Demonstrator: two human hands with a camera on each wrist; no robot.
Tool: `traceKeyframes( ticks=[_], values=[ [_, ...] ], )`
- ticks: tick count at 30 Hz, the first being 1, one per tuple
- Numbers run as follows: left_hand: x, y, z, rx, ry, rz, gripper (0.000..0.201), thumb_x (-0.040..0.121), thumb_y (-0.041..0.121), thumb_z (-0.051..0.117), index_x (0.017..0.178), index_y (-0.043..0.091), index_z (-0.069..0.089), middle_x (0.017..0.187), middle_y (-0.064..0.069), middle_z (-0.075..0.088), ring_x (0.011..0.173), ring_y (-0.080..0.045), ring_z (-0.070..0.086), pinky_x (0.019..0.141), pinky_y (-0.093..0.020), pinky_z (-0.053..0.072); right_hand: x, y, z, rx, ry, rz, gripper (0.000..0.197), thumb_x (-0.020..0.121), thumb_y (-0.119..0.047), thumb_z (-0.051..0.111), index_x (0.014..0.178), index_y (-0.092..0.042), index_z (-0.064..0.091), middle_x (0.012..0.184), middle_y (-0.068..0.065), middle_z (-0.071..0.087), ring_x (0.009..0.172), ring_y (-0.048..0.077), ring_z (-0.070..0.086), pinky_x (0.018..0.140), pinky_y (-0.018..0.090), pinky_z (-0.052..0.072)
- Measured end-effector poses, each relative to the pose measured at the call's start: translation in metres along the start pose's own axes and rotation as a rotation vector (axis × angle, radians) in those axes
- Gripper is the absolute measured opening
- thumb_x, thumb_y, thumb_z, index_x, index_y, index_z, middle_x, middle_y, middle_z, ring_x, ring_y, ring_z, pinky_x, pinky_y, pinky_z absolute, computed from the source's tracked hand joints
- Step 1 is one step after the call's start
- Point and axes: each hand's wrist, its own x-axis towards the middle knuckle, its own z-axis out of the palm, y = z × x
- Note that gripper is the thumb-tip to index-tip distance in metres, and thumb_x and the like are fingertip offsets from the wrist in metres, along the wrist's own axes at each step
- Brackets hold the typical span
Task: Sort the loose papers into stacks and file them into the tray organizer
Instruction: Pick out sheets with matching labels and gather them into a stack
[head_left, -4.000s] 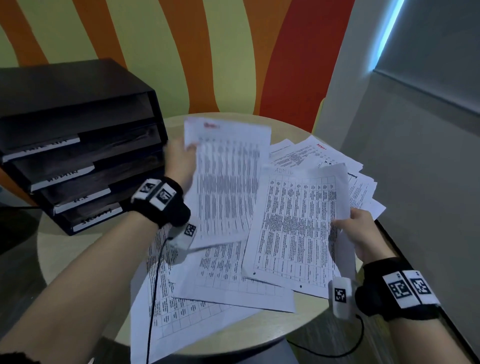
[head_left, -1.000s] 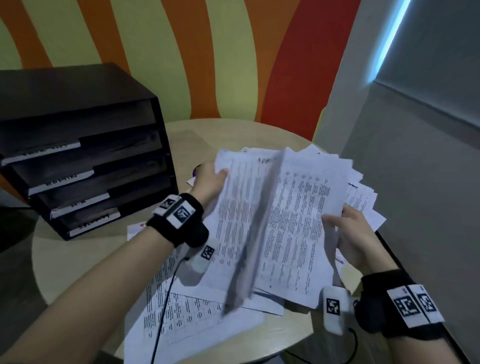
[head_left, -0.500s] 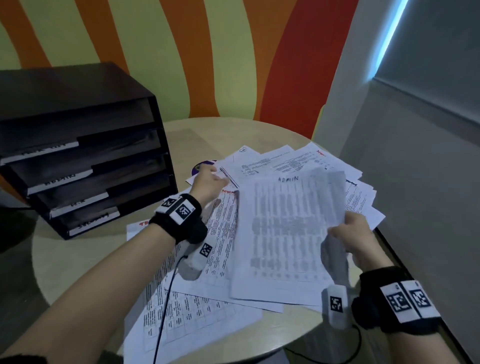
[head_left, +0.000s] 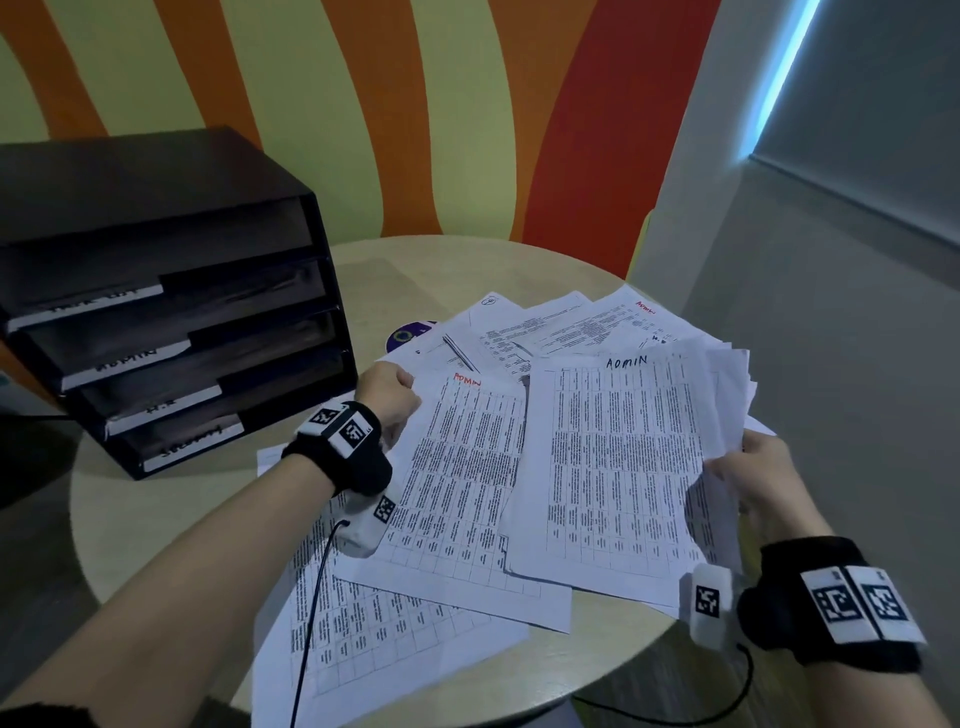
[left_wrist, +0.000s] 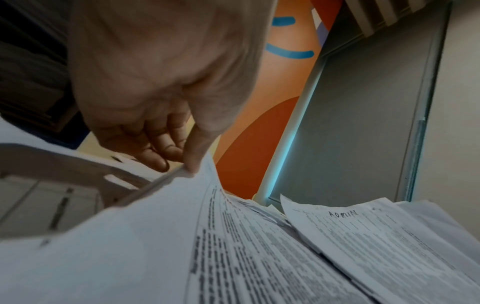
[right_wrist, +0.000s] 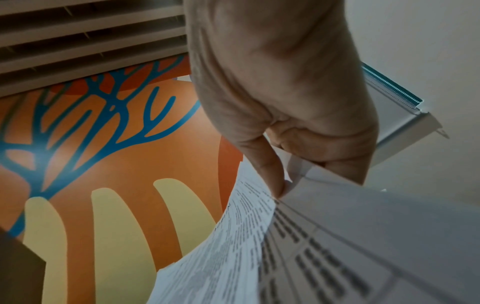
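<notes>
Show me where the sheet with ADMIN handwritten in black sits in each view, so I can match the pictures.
Head: the black-ADMIN sheet lies right of centre, its right edge held by the right hand.
Left wrist: lower right, the word readable near its top edge.
Right wrist: probably the printed sheets pinched at lower right; no heading shows.
Shared landmark: the orange-and-yellow striped wall behind.

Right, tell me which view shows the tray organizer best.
The head view: the tray organizer stands whole at the table's left, four labelled shelves facing the camera. The left wrist view catches only a dark blurred part behind the left hand. The right wrist view shows none.
</notes>
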Motion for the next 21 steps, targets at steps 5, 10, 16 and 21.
traceKeyframes(
  ticks=[5,10,16,21],
  values=[
    [-0.009,0.009,-0.007,-0.286,-0.01,0.061,0.015,0.084,-0.001,0.067,0.077,0.011,0.064,0.065,-0.001,0.053,0.066,-0.018,0.048,0.068,-0.026,0.038,0.003,0.003,0.002,-0.032,-0.014,0.009,0.021,0.08,0.017,0.042,0.09,0.01,0.059,0.079,0.016,0.054,0.067,0.025,0.049,0.057,0.026,0.034],
    [-0.019,0.017,-0.013,-0.044,-0.163,0.08,0.049,0.089,0.002,0.061,0.059,0.018,0.026,0.058,0.0,0.024,0.051,-0.015,0.023,0.051,-0.026,0.016,0.0,0.001,0.004,-0.035,-0.024,0.0,0.023,0.081,0.016,0.044,0.097,0.009,0.06,0.083,0.018,0.057,0.071,0.028,0.052,0.062,0.031,0.039],
    [-0.024,0.027,-0.038,-0.509,0.078,0.073,0.016,0.088,-0.006,0.062,0.073,-0.001,0.059,0.075,-0.012,0.064,0.063,-0.013,0.069,0.064,-0.025,0.056,-0.001,0.003,0.003,-0.029,-0.001,0.004,0.021,0.081,0.017,0.044,0.096,0.012,0.058,0.081,0.017,0.056,0.066,0.026,0.052,0.057,0.028,0.039],
    [-0.015,0.035,-0.086,-0.719,0.208,0.098,0.004,0.087,0.0,0.067,0.088,0.003,0.069,0.093,-0.016,0.072,0.078,-0.026,0.073,0.071,-0.037,0.059,-0.004,0.0,0.006,-0.003,-0.009,-0.011,0.022,0.083,0.017,0.044,0.091,0.002,0.058,0.077,0.015,0.055,0.058,0.025,0.051,0.054,0.028,0.04]
  ],
)
